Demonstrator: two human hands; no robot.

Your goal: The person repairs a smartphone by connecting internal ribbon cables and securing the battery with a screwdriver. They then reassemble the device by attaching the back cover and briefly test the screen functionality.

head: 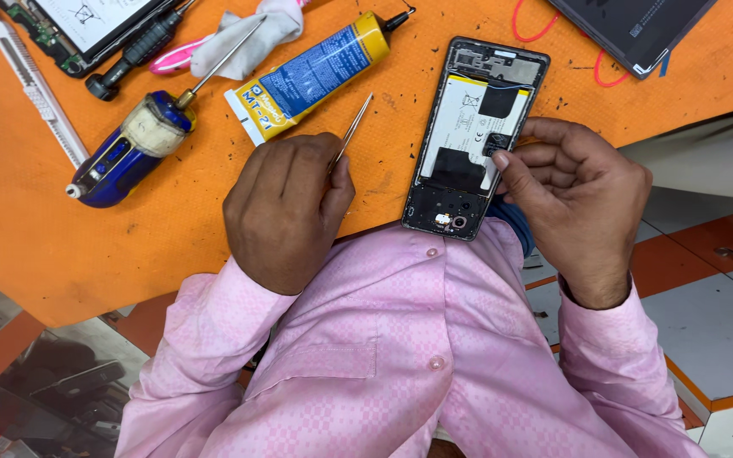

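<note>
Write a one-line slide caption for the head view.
Left hand holds tweezers; right hand steadies an opened phone on an orange mat.

Curls left hand (286, 212) knuckles-up, thumb pinching thin silver metal tweezers (351, 131). Grips edge of opened black smartphone (472, 136) with right hand (579, 203), fingers bent, thumb forward. Angles both pink-sleeved forearms inward.

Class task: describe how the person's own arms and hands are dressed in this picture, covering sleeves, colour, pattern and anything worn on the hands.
Both hands, the left hand and the right hand, are bare: no gloves, and no rings or watch show. Both arms wear long pink sleeves reaching to the wrists, with a fine woven check pattern. They belong to a pink shirt with round pink buttons down the front.
</note>
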